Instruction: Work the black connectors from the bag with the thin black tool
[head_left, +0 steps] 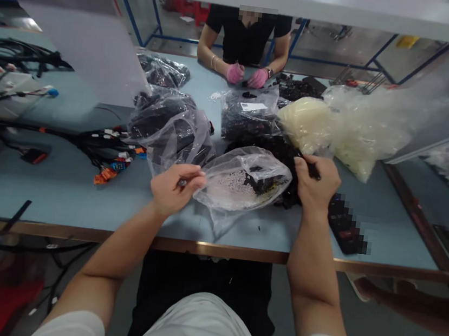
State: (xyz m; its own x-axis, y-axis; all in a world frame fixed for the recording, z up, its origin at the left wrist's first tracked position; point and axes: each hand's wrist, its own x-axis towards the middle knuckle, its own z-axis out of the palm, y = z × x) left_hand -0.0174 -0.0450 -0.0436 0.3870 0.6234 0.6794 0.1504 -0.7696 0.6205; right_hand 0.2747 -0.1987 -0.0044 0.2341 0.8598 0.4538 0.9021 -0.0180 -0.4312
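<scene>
My left hand (pixel 175 189) hovers over the near table edge, its fingertips pinched on a small grey-and-black part (pixel 182 183). My right hand (pixel 316 183) grips a short black plastic piece (pixel 312 169) above a heap of black plastic parts (pixel 279 155). Between my hands lies a clear plastic bag (pixel 241 180) holding white and black small parts. It touches neither hand clearly. Behind it are several more clear bags of black parts, such as one (pixel 249 114) with a white label.
A co-worker (pixel 244 39) in pink gloves works across the light blue table (pixel 61 197). Wire harnesses with coloured connectors (pixel 100 147) lie to the left. Bags of cream parts (pixel 360 130) sit at the right. A black pixelated object (pixel 344 226) lies near my right forearm.
</scene>
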